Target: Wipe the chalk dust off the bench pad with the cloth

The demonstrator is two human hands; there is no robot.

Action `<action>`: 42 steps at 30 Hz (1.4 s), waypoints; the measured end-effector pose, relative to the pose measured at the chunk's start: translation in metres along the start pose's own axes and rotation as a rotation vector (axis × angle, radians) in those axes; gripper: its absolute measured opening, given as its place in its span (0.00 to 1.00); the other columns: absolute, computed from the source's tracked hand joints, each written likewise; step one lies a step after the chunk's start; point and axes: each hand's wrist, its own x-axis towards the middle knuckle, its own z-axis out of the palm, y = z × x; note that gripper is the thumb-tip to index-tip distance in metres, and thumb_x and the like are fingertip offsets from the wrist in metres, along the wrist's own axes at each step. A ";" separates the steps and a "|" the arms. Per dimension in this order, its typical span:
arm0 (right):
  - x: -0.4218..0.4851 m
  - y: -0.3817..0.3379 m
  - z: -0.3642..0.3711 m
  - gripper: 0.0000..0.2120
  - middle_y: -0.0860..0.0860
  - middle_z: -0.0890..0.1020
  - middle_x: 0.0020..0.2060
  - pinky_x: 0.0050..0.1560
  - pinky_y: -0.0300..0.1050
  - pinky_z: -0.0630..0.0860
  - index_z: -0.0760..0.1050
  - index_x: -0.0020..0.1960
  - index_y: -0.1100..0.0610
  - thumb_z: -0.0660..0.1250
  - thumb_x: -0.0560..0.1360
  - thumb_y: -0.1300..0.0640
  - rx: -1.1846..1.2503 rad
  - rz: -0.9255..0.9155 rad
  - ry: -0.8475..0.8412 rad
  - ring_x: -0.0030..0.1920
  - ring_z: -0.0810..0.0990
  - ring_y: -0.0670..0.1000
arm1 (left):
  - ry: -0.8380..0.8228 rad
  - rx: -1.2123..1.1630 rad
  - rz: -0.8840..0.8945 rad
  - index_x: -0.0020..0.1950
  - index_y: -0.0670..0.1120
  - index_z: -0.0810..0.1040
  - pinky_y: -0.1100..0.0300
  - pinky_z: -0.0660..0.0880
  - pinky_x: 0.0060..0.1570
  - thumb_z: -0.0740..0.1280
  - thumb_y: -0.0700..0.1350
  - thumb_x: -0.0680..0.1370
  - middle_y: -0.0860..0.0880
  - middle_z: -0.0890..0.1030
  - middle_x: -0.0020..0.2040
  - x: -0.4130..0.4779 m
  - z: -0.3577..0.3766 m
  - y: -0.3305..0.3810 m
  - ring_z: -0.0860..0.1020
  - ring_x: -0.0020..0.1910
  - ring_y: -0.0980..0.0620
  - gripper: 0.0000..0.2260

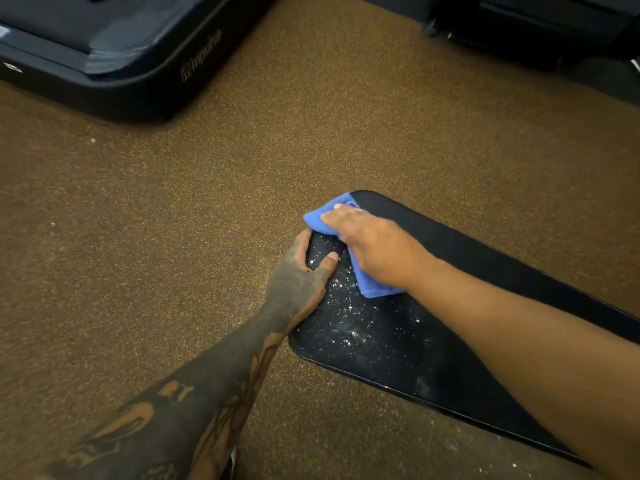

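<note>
- Black and padded, the bench pad [460, 344] runs from the middle of the view down to the lower right, above the floor.
- White chalk dust [346, 317] speckles the pad's near-left part, thickest between the two hands and just below the cloth; a fainter smear lies farther down the pad by its lower edge.
- The blue cloth [367, 282] lies folded on the far end of the pad, one corner sticking out past the pad's rounded end and another showing under the wrist.
- The right hand [367, 244] presses flat on top of the cloth, fingers stretched out and close together, palm down; it covers most of the cloth.
- The left hand [298, 275], tattooed like its forearm, grips the left edge of the pad: the thumb lies on the dusty top, the fingers curl round the side.
- The two hands sit close together, not touching.
- The floor [173, 220] is brown rubber flecked with yellow.
- A dark machine base [114, 64] with a printed logo stands at the upper left, well apart from the pad.
</note>
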 end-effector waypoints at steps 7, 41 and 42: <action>0.000 -0.006 -0.001 0.23 0.62 0.75 0.64 0.68 0.56 0.67 0.72 0.66 0.63 0.60 0.72 0.70 0.054 0.019 0.084 0.66 0.72 0.60 | -0.017 -0.076 -0.056 0.73 0.54 0.69 0.59 0.75 0.60 0.72 0.58 0.75 0.56 0.79 0.60 0.000 -0.001 -0.006 0.78 0.56 0.55 0.28; -0.029 -0.036 0.011 0.28 0.56 0.51 0.77 0.76 0.52 0.49 0.50 0.76 0.61 0.55 0.78 0.66 0.029 0.155 0.051 0.77 0.45 0.54 | -0.107 -0.606 -0.257 0.58 0.54 0.80 0.68 0.77 0.44 0.51 0.45 0.86 0.56 0.85 0.52 0.003 0.001 -0.017 0.83 0.51 0.60 0.17; -0.026 -0.030 0.007 0.27 0.56 0.51 0.77 0.76 0.51 0.49 0.50 0.76 0.61 0.54 0.79 0.65 0.060 0.208 0.087 0.77 0.46 0.53 | -0.125 -0.648 -0.279 0.57 0.54 0.80 0.66 0.79 0.43 0.51 0.45 0.86 0.55 0.86 0.51 0.004 0.001 -0.016 0.83 0.50 0.58 0.17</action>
